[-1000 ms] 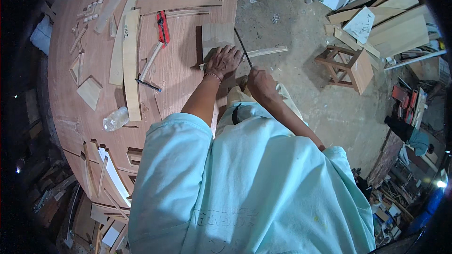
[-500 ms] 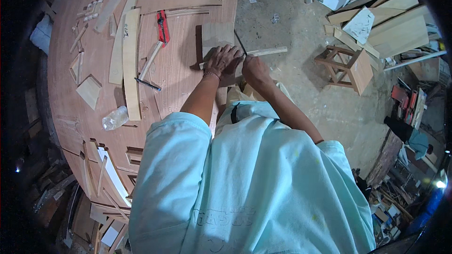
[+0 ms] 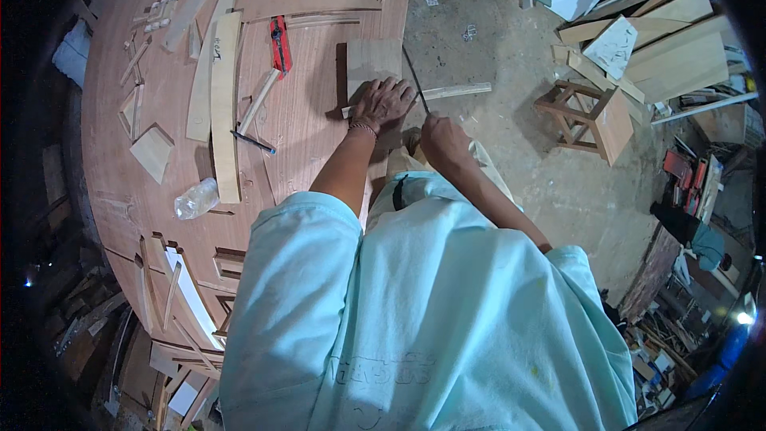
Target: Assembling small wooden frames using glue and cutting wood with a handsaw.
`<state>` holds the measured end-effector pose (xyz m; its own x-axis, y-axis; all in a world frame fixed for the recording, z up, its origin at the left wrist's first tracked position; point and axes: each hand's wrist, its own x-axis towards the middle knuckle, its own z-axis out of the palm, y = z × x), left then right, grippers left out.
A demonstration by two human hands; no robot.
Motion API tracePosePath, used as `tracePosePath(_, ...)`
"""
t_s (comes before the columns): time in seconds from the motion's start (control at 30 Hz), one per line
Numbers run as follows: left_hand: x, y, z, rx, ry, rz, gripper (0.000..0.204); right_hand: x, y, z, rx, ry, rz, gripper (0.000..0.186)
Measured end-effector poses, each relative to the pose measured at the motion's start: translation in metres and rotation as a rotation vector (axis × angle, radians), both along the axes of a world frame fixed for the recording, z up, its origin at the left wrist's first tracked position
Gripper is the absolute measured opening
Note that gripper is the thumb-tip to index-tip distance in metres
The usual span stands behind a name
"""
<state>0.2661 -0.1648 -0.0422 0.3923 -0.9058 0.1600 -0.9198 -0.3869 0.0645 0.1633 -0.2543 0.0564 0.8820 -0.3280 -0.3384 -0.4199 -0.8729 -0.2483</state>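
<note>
In the head view, we observe the left hand (image 3: 384, 102) laid flat over a narrow, pale wooden strip (image 3: 461, 90) jutting out to its right, the right hand (image 3: 445, 142) closed around a thin, dark, elongated tool (image 3: 413, 73).

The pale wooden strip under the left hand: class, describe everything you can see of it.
The pale wooden strip looks straight, narrow and whole. The left hand covers its middle, apparently pressing it across a greyish board; its left tip shows just past that board. The right part juts beyond the table over the floor, tilting slightly away from the person in the picture. A dark, thin blade crosses it; any cut is too small to see.
</note>
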Motion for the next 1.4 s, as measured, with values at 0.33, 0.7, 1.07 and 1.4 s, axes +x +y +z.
tracePosePath(0.33, -0.001, -0.005, -0.002, 0.018, -0.014, -0.012, 0.021, 0.009, -0.008, 0.0, 0.104, 0.073, 0.008, 0.016)
tracePosePath(0.7, -0.001, 0.001, 0.001, 0.016, 0.043, 0.013, 0.023, 0.003, -0.001, 0.01, 0.123, 0.057, -0.061, 0.014)
tracePosePath(1.07, -0.002, -0.004, 0.004, 0.072, 0.056, 0.023, 0.02, 0.006, -0.006, 0.007, 0.136, 0.064, -0.009, 0.021)
tracePosePath(1.4, -0.002, 0.004, -0.003, -0.053, 0.04, 0.024, 0.018, 0.003, -0.003, 0.006, 0.127, 0.063, -0.01, 0.022)
